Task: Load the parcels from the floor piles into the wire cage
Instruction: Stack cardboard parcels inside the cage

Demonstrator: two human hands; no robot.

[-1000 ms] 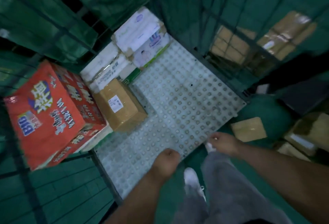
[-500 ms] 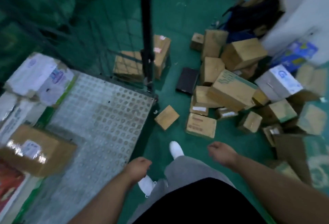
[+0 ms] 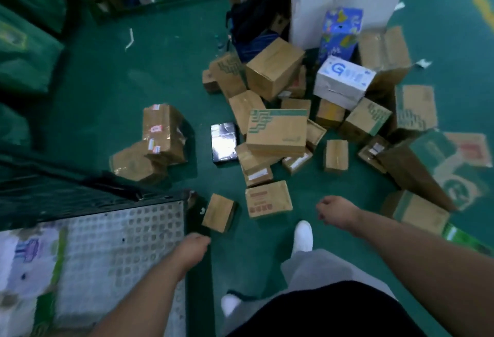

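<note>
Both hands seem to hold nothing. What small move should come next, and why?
Probably lower the left hand to the small brown box beside the cage floor. It and the right hand look empty, that box lies loose on the green floor nearest them, and the cage floor shows bare room.

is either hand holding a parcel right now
No, the left hand and the right hand are both bare, with nothing gripped in either.

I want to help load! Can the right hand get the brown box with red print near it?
Probably yes. The right hand holds nothing; only bare green floor lies between it and the red-printed box, which has nothing on top.
</note>
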